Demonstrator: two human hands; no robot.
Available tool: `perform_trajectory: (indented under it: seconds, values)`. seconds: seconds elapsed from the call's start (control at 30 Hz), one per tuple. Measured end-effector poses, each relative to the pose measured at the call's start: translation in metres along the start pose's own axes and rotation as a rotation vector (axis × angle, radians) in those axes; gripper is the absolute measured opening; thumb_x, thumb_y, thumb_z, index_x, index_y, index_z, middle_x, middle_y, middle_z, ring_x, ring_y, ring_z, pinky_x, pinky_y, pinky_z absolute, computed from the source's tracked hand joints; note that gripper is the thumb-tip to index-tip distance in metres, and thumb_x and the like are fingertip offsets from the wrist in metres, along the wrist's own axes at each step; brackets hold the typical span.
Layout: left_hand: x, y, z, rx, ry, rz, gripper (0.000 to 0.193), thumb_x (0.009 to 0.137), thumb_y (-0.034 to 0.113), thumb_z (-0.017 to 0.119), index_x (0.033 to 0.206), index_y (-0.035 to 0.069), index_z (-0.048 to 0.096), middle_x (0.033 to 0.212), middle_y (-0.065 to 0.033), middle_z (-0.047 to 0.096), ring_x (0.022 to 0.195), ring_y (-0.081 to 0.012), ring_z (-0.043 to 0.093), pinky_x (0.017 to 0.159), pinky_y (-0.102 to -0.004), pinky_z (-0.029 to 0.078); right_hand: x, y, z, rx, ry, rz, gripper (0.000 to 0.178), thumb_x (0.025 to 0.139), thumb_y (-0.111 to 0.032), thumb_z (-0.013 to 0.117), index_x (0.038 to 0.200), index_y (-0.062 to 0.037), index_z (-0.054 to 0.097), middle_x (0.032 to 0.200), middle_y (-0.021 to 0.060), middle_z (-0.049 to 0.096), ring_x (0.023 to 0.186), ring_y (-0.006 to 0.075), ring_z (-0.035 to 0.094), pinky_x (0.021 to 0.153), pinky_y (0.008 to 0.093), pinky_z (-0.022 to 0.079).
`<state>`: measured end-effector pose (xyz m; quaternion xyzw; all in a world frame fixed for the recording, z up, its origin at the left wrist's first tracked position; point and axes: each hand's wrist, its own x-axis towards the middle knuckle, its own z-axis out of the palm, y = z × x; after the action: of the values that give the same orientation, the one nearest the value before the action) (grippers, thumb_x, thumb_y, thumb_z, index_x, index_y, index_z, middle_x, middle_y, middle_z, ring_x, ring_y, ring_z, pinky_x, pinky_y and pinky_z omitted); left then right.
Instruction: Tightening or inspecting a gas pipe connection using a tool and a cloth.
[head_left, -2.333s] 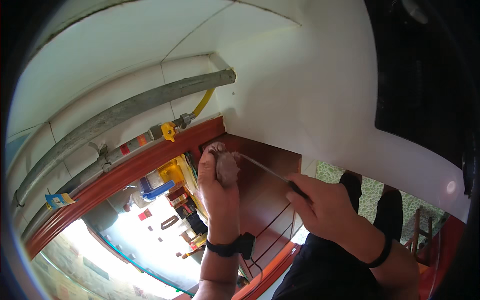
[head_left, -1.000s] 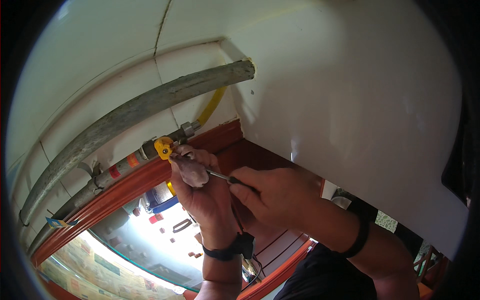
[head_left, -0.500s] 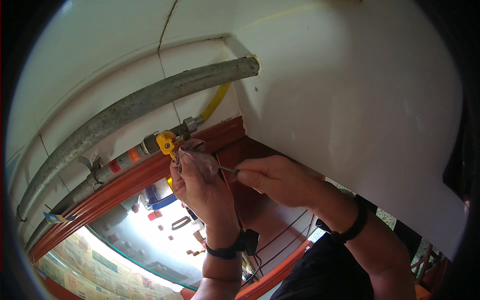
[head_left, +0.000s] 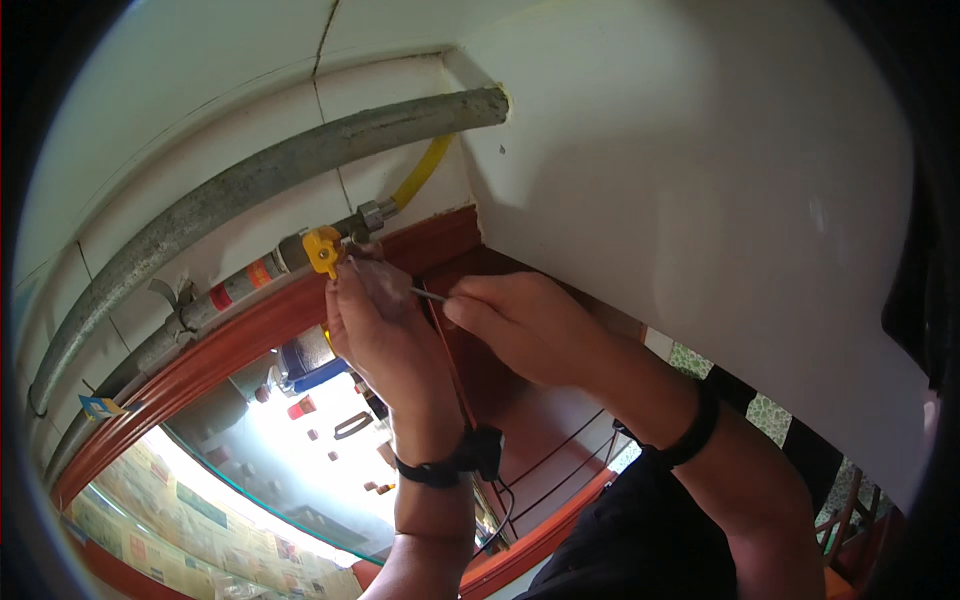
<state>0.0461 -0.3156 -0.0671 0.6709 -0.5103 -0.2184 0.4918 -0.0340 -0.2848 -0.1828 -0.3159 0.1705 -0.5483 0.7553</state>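
My left hand (head_left: 385,350) is closed around a crumpled, pale pinkish cloth or thin wrap (head_left: 390,288), just below the yellow valve handle (head_left: 322,250) on a grey pipe. Its fingertips are close to the handle; whether they touch it I cannot tell. My right hand (head_left: 530,325) grips a thin grey metal rod (head_left: 428,294), like a screwdriver shaft. The rod's far end meets the wrap and is hidden there. Fingers and palm cover any handle it has.
A thick grey pipe (head_left: 270,165) curves along the tiled wall above the valve pipe. A yellow hose (head_left: 422,172) joins the valve's far end. Below runs a red-brown wooden ledge (head_left: 270,318), over a glass shelf (head_left: 250,510) with several small items. A white panel (head_left: 700,200) stands at right.
The whole view has shifted, so pipes and hands appear higher and slightly left. Both hands keep nearly the same place by the valve, the rod still at the wrap.
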Motion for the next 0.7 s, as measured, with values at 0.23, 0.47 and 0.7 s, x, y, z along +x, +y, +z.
perform_trajectory:
  seconds: [0.23,0.47,0.7]
  values:
    - [-0.007,0.018,0.001,0.357,0.051,0.05,0.025,0.109,0.017,0.049,0.087,0.006,0.055,0.075,0.0001,0.05,0.069,-0.0106,0.043,0.066,-0.0264,0.039,0.002,-0.005,0.005,-0.113,0.005,0.026,0.035,0.102,-0.033,0.053,0.088,-0.0025,0.065,0.085,0.023,0.067,0.084,0.0454,0.064,0.075,0.0505,0.051]
    - [-0.018,0.0,0.004,0.099,-0.019,-0.024,0.022,0.109,0.015,0.051,0.089,0.007,0.057,0.076,0.0017,0.045,0.07,-0.0097,0.04,0.068,-0.0257,0.038,-0.015,0.006,-0.003,0.057,0.01,0.077,0.033,0.103,-0.029,0.056,0.095,0.0004,0.069,0.087,0.0185,0.07,0.08,0.0356,0.067,0.076,0.0426,0.053]
    - [-0.016,0.002,0.002,-0.084,-0.115,0.014,0.014,0.109,0.014,0.056,0.101,0.005,0.064,0.081,0.0017,0.057,0.071,-0.0083,0.044,0.066,-0.0244,0.038,-0.015,0.004,-0.003,0.144,0.003,0.069,0.031,0.104,-0.027,0.058,0.096,0.001,0.07,0.084,0.017,0.07,0.076,0.0306,0.065,0.075,0.0394,0.052]
